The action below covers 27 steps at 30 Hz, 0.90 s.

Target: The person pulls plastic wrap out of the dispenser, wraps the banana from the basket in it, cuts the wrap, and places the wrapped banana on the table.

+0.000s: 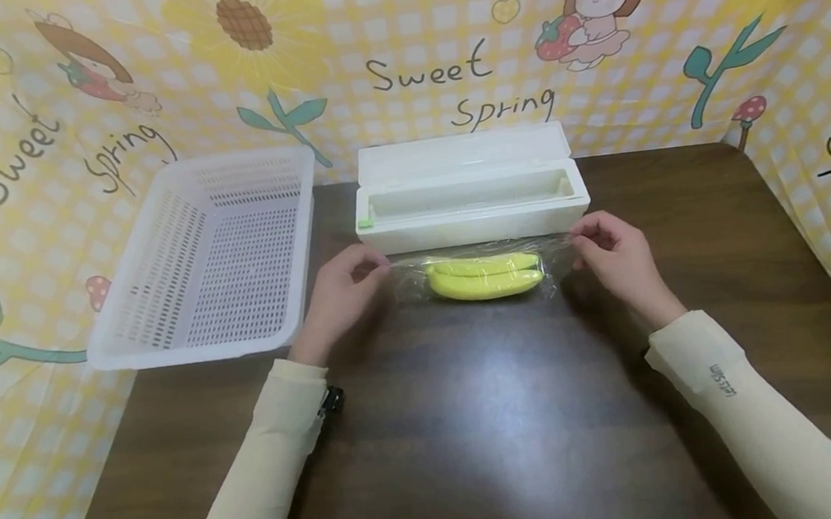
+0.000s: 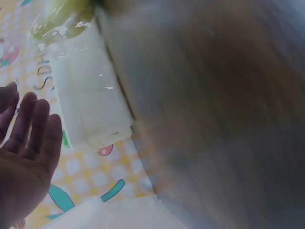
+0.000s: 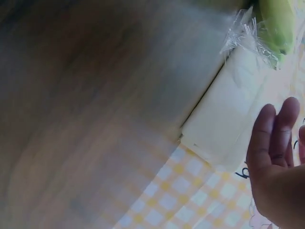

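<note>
In the head view, two yellow bananas [image 1: 487,280], joined at the left end, lie under clear cling film [image 1: 410,280]. My left hand [image 1: 344,294] pinches the film's left edge between thumb and forefinger. At the opposite edge, my right hand [image 1: 618,262] pinches the film the same way. Just behind stands a white cling film dispenser box [image 1: 472,230] with its lid raised, and a small green piece [image 1: 365,223] sits at its left front corner. Both wrist views show crinkled film around the bananas; the pinched edges there are hard to make out.
A white plastic basket [image 1: 295,290] with slotted walls stands on the brown table [image 1: 505,433], left of the dispenser. A yellow checked cloth [image 1: 394,14] with printed flowers and figures hangs behind and along both sides.
</note>
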Tool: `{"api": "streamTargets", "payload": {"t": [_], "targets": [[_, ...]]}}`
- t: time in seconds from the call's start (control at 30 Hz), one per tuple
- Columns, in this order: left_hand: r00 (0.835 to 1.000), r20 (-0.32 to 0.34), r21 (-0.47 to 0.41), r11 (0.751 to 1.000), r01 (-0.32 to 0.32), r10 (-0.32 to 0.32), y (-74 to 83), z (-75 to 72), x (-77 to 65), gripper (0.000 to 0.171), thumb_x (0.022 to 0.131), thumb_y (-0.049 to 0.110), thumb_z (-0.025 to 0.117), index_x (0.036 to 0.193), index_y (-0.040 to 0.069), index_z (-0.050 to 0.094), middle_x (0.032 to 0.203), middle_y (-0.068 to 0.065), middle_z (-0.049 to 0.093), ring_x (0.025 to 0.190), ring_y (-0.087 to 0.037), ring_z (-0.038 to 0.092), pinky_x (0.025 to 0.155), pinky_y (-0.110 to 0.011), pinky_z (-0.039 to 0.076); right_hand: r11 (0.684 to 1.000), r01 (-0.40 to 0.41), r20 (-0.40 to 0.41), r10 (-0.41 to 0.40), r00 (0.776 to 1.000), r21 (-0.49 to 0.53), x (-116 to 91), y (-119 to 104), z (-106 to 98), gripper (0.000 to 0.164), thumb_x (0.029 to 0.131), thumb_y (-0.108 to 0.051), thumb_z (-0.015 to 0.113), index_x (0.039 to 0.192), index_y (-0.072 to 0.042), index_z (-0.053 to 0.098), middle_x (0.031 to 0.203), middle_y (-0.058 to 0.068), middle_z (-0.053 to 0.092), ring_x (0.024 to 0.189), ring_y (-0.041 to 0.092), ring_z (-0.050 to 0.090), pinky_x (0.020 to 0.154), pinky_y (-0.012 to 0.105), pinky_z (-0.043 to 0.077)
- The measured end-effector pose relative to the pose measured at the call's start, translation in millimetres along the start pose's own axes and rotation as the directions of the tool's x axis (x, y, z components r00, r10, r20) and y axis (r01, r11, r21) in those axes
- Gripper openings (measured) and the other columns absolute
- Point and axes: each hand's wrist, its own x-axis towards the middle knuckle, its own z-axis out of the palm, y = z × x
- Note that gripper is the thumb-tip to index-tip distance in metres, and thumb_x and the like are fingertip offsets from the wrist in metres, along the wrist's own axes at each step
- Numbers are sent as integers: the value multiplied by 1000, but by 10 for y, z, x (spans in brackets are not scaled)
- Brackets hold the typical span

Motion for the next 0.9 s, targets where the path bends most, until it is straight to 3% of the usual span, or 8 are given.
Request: {"api": "streamTargets", "payload": {"t": [0.17, 0.27, 0.33, 0.47, 0.6, 0.7, 0.8, 0.9], "targets": [[990, 117, 115, 989, -93, 80, -36, -32, -64, 8, 95, 10, 70, 102, 13, 72, 103, 0, 67, 101, -18, 62, 92, -39, 52, 991, 64, 30, -61, 998, -120, -4, 72, -8, 12, 97, 3, 57, 100, 2, 68, 103, 19, 68, 70, 15, 64, 61, 21, 51], [969, 192, 246, 948, -201, 156, -73, -42, -86, 9, 93, 7, 71, 100, 12, 73, 103, -2, 66, 101, -22, 61, 92, -41, 50, 973, 124, 44, -118, 992, -196, 13, 135, -25, 19, 92, 12, 52, 90, 2, 68, 105, 17, 69, 75, 17, 64, 63, 18, 48], [938, 247, 353, 879, -321, 244, -95, -42, -93, 8, 91, 6, 71, 99, 10, 73, 102, -5, 66, 98, -24, 60, 89, -42, 50, 941, 187, 67, -176, 982, -283, 37, 187, -31, 24, 88, 17, 50, 82, 0, 66, 99, 14, 70, 77, 19, 61, 65, 22, 46], [830, 351, 493, 668, -557, 433, -104, -27, -83, 11, 86, 0, 70, 95, 7, 72, 98, -9, 65, 92, -30, 59, 81, -43, 50, 817, 323, 156, -283, 946, -477, 106, 291, -18, 29, 81, 18, 50, 74, -6, 64, 83, 8, 65, 76, 23, 59, 68, 36, 45], [773, 401, 544, 551, -632, 491, -78, -13, -60, 16, 81, -3, 68, 93, 8, 70, 96, -9, 63, 92, -31, 58, 79, -43, 48, 716, 389, 237, -309, 921, -579, 173, 336, 29, 26, 82, 15, 53, 76, -7, 65, 81, 8, 63, 73, 29, 61, 66, 47, 49], [790, 399, 556, 562, -612, 466, -65, -5, -45, 15, 83, -2, 67, 93, 8, 69, 97, -9, 63, 93, -31, 57, 80, -44, 48, 695, 374, 245, -283, 927, -614, 209, 321, 53, 23, 83, 12, 53, 77, -6, 67, 82, 10, 64, 73, 31, 62, 66, 49, 50], [839, 358, 518, 661, -543, 409, -55, -10, -37, 10, 88, 2, 65, 95, 8, 68, 98, -9, 63, 94, -31, 57, 83, -44, 48, 729, 315, 220, -227, 949, -607, 233, 265, 39, 22, 84, 10, 51, 78, -4, 67, 82, 12, 65, 75, 33, 61, 69, 51, 49], [894, 288, 443, 780, -442, 343, -56, -38, -40, 8, 92, 8, 67, 100, 8, 69, 102, -9, 64, 99, -29, 58, 89, -43, 48, 810, 206, 158, -141, 977, -549, 243, 185, 4, 22, 85, 9, 50, 81, -3, 68, 82, 13, 66, 74, 32, 59, 69, 46, 47]]}}
